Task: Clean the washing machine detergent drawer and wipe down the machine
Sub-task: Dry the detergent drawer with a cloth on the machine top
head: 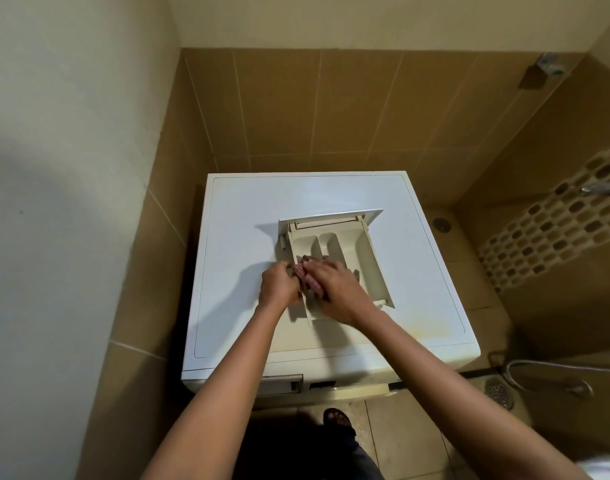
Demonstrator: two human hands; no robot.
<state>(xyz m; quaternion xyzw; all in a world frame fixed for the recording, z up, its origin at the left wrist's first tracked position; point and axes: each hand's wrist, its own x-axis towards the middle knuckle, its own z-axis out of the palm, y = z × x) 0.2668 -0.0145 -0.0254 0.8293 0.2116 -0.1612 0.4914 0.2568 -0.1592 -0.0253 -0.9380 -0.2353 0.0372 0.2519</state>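
The cream detergent drawer (345, 244) lies flat on top of the white washing machine (234, 209), its front panel turned to the far side. My left hand (277, 284) grips the drawer's near left edge. My right hand (334, 289) holds a reddish patterned cloth (305, 275) bunched inside the drawer's near compartments. Both hands hide the drawer's near end and most of the cloth.
The empty drawer slot (289, 382) shows on the machine's front below. Tiled walls close in at the left and back. To the right lie a floor drain (499, 394), a spray hose (546, 372) and a wall tap (601, 188). My sandalled foot (336, 419) stands before the machine.
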